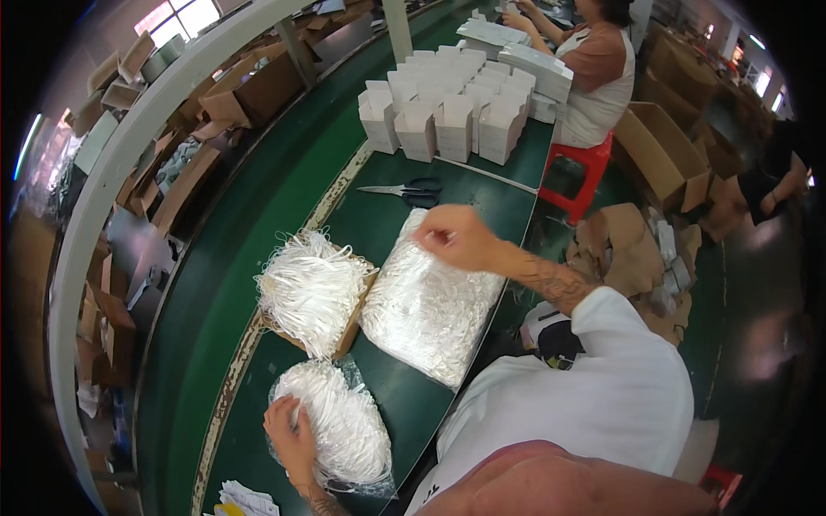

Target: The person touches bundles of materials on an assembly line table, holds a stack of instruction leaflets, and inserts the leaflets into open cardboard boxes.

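My left hand rests with its fingers apart on the side of an opened clear plastic bag of white cords. My right hand is closed above the far end of a larger, full plastic bag with white contents. Whatever its curled fingers hold, if anything, is hidden. Left of the full bag, a cardboard box is heaped with loose white cords, some hanging over its edges. Dark-handled scissors lie on the green table beyond my right hand.
Several open white boxes stand together at the far end of the table. A person on a red stool works there beside stacked flat cartons. A pale metal frame and shelves of cardboard boxes line the left.
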A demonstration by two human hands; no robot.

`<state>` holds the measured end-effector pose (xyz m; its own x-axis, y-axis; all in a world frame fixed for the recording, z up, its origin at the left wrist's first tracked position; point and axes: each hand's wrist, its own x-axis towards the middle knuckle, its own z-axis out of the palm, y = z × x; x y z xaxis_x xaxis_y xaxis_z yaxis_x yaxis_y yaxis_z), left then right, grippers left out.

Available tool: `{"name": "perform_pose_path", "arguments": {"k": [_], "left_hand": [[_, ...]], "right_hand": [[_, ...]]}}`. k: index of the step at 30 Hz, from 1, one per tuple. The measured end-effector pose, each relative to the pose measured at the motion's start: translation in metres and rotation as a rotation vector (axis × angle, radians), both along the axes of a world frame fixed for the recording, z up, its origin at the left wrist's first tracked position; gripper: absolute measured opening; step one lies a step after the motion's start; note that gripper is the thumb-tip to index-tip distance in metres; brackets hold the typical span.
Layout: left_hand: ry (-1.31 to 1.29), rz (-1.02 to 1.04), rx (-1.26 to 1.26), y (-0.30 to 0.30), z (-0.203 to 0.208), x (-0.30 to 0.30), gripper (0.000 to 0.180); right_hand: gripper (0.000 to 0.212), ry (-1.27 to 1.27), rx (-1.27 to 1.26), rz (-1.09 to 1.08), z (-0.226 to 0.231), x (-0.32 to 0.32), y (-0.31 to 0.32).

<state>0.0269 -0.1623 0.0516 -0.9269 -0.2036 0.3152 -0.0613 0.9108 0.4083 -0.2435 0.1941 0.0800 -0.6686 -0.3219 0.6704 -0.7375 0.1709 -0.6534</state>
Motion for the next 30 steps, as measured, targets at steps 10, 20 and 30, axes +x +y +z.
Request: {"name": "perform_pose_path", "arguments": {"k": [10,20,30], "left_hand": [[0.123,0.203,0.505,-0.018,-0.03,-0.007,0.01],[0.367,-0.065,0.432,-0.028,-0.004,0.014,0.044],[-0.754,-0.944,1.688,0.135,0.163,-0.076,0.102]], "right_hand": [[0.02,0.345,0.165,1.053,-0.039,0.064,-0.169],[0.019,0.154,0.29,1.132,-0.052,0.062,-0.167],[0.024,0.087,0.101,1.103,-0.048,0.053,-0.155]]}}
